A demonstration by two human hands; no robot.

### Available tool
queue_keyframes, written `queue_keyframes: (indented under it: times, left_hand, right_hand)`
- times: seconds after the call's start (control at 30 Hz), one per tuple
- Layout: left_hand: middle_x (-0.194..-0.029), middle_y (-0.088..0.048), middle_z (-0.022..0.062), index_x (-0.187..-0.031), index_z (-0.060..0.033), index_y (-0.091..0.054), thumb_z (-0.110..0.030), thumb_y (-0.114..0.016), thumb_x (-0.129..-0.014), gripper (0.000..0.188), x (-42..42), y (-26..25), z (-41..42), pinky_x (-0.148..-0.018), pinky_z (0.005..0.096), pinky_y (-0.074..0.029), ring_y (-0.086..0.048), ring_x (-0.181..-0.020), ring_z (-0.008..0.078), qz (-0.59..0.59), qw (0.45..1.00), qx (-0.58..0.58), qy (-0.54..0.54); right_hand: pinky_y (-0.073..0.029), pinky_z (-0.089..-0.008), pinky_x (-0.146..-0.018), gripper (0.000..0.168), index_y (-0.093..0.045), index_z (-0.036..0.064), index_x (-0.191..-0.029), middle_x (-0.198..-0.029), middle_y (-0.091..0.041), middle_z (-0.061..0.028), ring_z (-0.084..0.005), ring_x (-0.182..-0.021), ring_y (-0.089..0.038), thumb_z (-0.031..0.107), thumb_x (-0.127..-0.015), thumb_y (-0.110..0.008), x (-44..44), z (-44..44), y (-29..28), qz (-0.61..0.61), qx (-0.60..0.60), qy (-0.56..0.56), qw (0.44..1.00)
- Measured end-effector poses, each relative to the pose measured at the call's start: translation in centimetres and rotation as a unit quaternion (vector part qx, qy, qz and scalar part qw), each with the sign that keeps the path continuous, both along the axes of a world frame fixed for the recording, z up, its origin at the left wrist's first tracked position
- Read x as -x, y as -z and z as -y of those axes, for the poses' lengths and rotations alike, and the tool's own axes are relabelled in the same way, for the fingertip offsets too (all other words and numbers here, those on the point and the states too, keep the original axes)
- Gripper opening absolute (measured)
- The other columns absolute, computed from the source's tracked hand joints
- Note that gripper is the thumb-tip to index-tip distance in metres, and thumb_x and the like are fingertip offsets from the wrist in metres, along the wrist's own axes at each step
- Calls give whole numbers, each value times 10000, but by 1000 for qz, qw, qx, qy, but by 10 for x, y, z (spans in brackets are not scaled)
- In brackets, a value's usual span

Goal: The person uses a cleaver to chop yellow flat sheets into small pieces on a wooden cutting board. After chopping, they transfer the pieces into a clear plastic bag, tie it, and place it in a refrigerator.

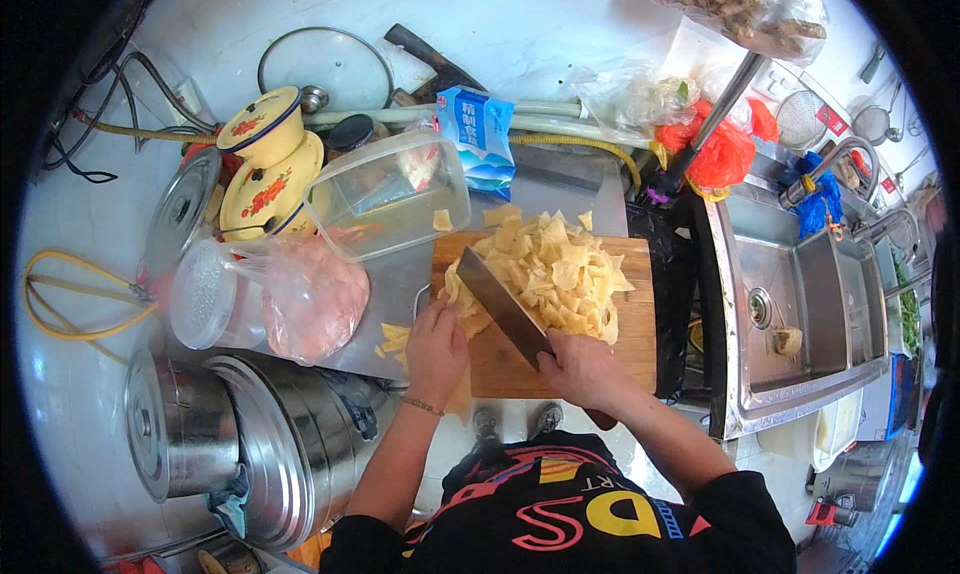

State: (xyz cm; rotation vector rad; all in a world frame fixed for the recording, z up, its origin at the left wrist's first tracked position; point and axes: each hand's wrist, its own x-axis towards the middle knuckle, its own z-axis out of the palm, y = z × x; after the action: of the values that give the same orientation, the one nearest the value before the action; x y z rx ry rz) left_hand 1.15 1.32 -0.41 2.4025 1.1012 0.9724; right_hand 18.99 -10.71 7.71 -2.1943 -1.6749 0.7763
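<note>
My right hand [585,367] grips the handle of a Chinese cleaver [504,304], its broad blade slanting up and left over a wooden cutting board [510,367]. Beside the blade, at the board's left edge, my left hand [439,345] holds down thin yellow food sheets [469,311] with bent fingers. Part of a sheet hangs below that hand past the board's front edge. A heap of cut yellow pieces [566,266] covers the back of the board, right of the blade. Several loose scraps [395,337] lie left of my left hand.
Left stand a clear plastic box [390,240], a bag of pinkish food [319,304] and yellow enamel pots [274,187]. Behind the board is a blue printed packet [476,138]. A steel sink [765,259] lies right, and large metal pots [292,431] stand front left.
</note>
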Motion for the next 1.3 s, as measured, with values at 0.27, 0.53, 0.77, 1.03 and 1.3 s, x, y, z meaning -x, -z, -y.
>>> queue_keyframes:
  times: [0.27, 0.53, 0.77, 1.03, 1.3]
  left_hand:
    - [-1026, -577, 163, -939, -36, -584, -13, -569, -767, 174, 0, -1, -7, -843, 408, -445, -537, -978, 346, 26, 999, -29, 13]
    - [-973, -564, 180, -892, -2, -560, 17, -560, -736, 158, 0, -3, -10, -817, 425, -445, -531, -929, 359, 6, 999, -8, 37]
    - [-947, -572, 178, -893, -13, -563, 11, -567, -744, 151, 0, -3, -11, -791, 421, -449, -539, -897, 369, -11, 999, -18, 46]
    - [-924, -568, 169, -889, -19, -569, -14, -579, -747, 143, -4, -3, -3, -770, 422, -447, -538, -873, 362, 20, 997, -45, 60]
    - [-996, -579, 177, -917, -9, -573, -21, -587, -751, 168, 3, -4, 0, -817, 403, -444, -532, -960, 357, -32, 996, -11, 81]
  right_hand:
    - [-459, -470, -681, 233, -536, 16, -883, -738, -610, -213, -382, -743, -606, 243, -855, -493, -6, -7, -28, 24, 36, -55, 998]
    - [-482, -455, -675, 214, -582, -21, -819, -758, -621, -212, -369, -755, -617, 181, -799, -514, 11, -63, -9, 62, 58, -130, 988]
    - [-506, -410, -698, 200, -635, 8, -855, -878, -646, -199, -331, -834, -636, 176, -762, -578, 25, -100, -9, 41, 77, -113, 990]
    - [-503, -422, -715, 224, -642, 15, -898, -895, -648, -194, -333, -866, -632, 185, -764, -585, 12, -52, -9, 31, 111, -84, 990]
    - [-497, -417, -717, 228, -649, 7, -883, -889, -649, -194, -335, -866, -631, 183, -775, -549, 22, -81, -10, -17, 66, -55, 996]
